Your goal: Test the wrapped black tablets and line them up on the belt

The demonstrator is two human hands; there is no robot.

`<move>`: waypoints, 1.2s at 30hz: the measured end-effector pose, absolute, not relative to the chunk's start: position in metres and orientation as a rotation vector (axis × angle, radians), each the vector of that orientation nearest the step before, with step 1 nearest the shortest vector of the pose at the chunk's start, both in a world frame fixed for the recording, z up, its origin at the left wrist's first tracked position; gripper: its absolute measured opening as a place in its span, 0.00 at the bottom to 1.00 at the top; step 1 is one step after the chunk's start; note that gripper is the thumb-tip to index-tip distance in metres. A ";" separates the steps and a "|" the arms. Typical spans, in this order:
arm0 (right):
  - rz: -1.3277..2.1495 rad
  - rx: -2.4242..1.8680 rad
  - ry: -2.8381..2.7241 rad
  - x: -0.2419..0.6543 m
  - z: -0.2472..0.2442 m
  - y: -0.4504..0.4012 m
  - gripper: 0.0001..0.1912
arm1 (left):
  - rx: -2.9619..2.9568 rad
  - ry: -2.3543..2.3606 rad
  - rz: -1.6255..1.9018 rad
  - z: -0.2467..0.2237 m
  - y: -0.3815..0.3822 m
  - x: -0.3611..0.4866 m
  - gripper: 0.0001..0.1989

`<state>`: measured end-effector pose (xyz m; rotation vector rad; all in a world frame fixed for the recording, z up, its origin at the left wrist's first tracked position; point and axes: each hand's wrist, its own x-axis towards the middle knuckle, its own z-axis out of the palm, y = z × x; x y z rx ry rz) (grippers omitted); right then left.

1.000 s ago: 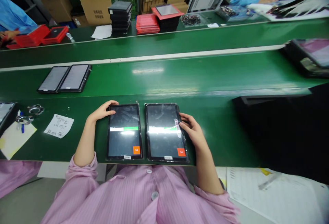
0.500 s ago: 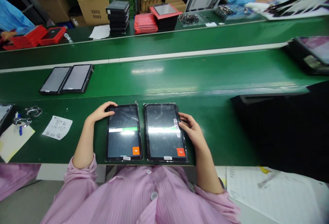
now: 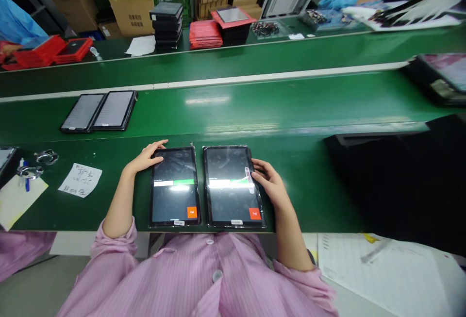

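Two black tablets lie side by side flat at the table's near edge. Each dark screen has a white-and-green bar and an orange-red "Fail" box. At the upper left corner of the left tablet [image 3: 174, 166], my left hand [image 3: 147, 157] has its fingers stretched apart, the thumb on the edge. My right hand [image 3: 271, 181] is bent around the right edge of the right tablet [image 3: 227, 161], thumb and fingers on its rim. A small pale slider shows on that screen beside my right fingertips.
Two pale-screened tablets [image 3: 98, 110] lie on the green belt [image 3: 174, 118]. To the left are a handwritten note [image 3: 80, 180], a pen [image 3: 26, 183] and clear plastic pieces [image 3: 46, 157]. Black cloth [image 3: 404, 186] covers the right side. Blue-sleeved people sit across, near red cases [image 3: 206, 34].
The two pale-screened tablets on the belt have moved slightly right. My left fingers have lifted a little at the tablet's corner. My right hand stays at its tablet's edge.
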<state>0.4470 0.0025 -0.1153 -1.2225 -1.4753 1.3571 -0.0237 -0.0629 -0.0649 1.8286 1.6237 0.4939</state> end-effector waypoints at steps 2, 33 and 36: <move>1.359 -1.220 -1.475 0.447 -0.116 0.003 0.22 | 1.791 1.617 0.532 -0.068 -0.063 -0.026 0.35; 1.156 -1.257 -1.534 0.458 -0.097 -0.027 0.20 | 1.516 1.745 1.018 -0.082 -0.149 -0.003 0.37; 0.944 -1.218 -1.822 0.462 -0.078 -0.052 0.18 | 1.375 1.724 0.965 -0.083 -0.201 0.010 0.37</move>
